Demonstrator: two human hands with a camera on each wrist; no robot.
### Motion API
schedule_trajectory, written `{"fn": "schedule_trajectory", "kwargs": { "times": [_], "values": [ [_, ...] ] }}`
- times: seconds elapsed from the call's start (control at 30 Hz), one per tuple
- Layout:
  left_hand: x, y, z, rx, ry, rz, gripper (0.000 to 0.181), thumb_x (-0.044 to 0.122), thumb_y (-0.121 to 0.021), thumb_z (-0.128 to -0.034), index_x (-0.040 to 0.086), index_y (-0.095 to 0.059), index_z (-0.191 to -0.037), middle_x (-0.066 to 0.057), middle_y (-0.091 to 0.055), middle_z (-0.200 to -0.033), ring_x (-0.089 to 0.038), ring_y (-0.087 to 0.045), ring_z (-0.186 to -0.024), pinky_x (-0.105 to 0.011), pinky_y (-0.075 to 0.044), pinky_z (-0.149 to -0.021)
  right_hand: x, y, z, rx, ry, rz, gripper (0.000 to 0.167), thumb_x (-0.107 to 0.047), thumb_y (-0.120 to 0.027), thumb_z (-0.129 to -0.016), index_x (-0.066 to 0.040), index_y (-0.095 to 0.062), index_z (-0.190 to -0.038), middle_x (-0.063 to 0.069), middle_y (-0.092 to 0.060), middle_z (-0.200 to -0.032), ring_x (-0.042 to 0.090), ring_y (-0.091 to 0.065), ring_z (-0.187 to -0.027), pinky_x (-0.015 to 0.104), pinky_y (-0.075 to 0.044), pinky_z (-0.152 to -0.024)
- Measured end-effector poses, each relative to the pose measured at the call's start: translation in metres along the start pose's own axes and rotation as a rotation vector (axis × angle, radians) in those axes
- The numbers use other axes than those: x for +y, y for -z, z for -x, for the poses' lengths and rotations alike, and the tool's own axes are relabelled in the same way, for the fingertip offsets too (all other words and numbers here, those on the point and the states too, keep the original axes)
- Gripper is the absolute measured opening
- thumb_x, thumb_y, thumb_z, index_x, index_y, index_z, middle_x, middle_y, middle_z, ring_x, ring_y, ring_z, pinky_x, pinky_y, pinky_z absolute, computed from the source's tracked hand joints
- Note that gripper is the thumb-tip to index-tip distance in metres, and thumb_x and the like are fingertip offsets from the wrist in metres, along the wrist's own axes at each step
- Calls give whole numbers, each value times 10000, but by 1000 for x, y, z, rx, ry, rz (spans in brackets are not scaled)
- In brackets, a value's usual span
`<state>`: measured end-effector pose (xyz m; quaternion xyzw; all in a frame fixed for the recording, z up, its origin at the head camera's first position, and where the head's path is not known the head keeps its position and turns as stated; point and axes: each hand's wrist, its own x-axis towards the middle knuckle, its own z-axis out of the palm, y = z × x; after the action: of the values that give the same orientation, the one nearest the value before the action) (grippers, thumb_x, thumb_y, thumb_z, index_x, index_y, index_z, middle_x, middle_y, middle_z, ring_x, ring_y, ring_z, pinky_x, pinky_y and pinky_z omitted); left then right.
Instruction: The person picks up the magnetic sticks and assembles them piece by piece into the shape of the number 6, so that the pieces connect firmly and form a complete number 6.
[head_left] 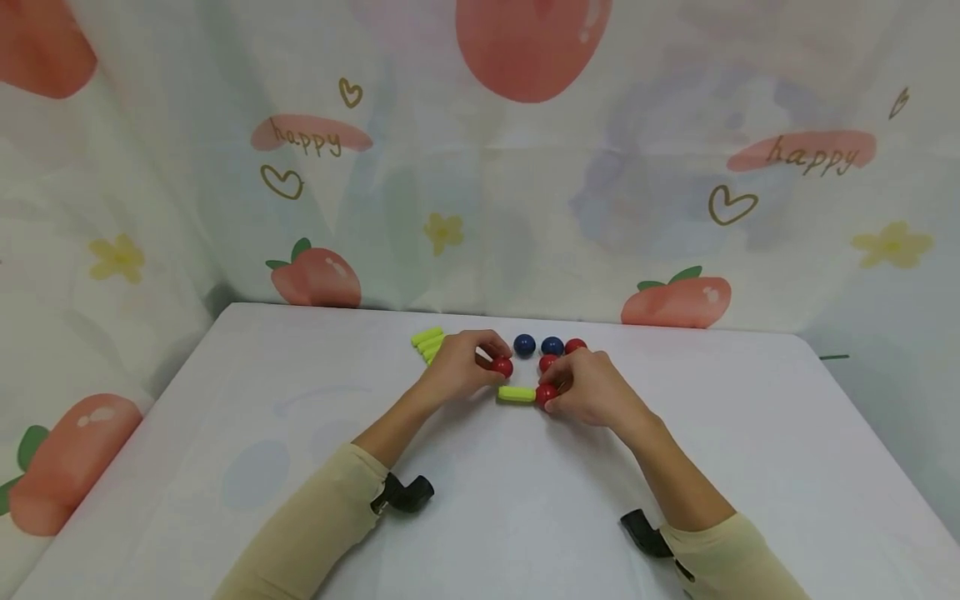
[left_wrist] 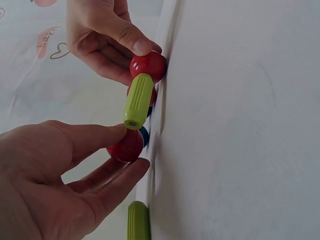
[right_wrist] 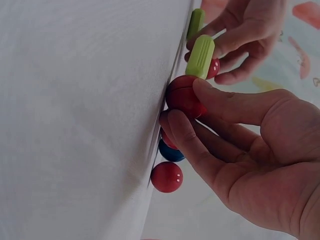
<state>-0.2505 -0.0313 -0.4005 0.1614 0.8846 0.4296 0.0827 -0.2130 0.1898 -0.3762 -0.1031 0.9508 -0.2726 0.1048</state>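
Note:
Between its thumb and fingers my left hand [head_left: 459, 368] holds a shiny red ball [head_left: 503, 367]. My right hand [head_left: 596, 390] pinches a second red ball [head_left: 545, 395], whose near side meets one end of a ribbed yellow-green rod [head_left: 517, 394]. In the left wrist view the rod [left_wrist: 138, 102] extends from that ball [left_wrist: 149, 66] toward the ball in my left hand [left_wrist: 125, 147]. Whether rod and left ball touch, I cannot tell. Just beyond the right hand lie two more red balls, one [head_left: 548, 362] partly covered, the other [head_left: 575, 345] farther back.
Two dark blue balls [head_left: 524, 345] sit near the white table's [head_left: 300, 433] back edge. Several yellow-green rods [head_left: 427, 337] lie side by side behind the left hand, partly hidden. A printed cloth [head_left: 495, 200] hangs behind the table. Black curved pieces [head_left: 408, 494] protrude at both wrists.

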Motion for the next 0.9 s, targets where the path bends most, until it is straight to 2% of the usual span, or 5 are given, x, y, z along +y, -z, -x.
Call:
{"fn": "schedule_trajectory", "kwargs": {
  "times": [0.37,0.6,0.9],
  "values": [
    [-6,10,16,-1,36,5,240,60,-843,-857,186,-756,-1042,-23,-712,-1082,-183,-698,-961,-347,-598,-896,2,0,0,3,11,-5,301,-109,-870,-824,-85,-800,-1116,111,-724,-1039,302,-606,-1057,392,-619,-818],
    [-3,14,27,-24,44,12,230,86,-850,-857,201,-760,-1035,-15,-717,-1080,-184,-687,-961,-340,-605,-884,2,-1,-1,7,4,-5,301,-108,-870,-821,-91,-803,-1114,120,-718,-1072,330,-588,-1112,398,-620,-810],
    [-2,16,33,-30,58,-26,223,98,-853,-860,201,-755,-1031,-8,-715,-1085,-205,-678,-995,-344,-605,-894,0,-1,0,5,-10,-12,291,-96,-860,-829,-92,-802,-1114,121,-719,-1084,333,-579,-1126,398,-615,-817]
  ]
}}
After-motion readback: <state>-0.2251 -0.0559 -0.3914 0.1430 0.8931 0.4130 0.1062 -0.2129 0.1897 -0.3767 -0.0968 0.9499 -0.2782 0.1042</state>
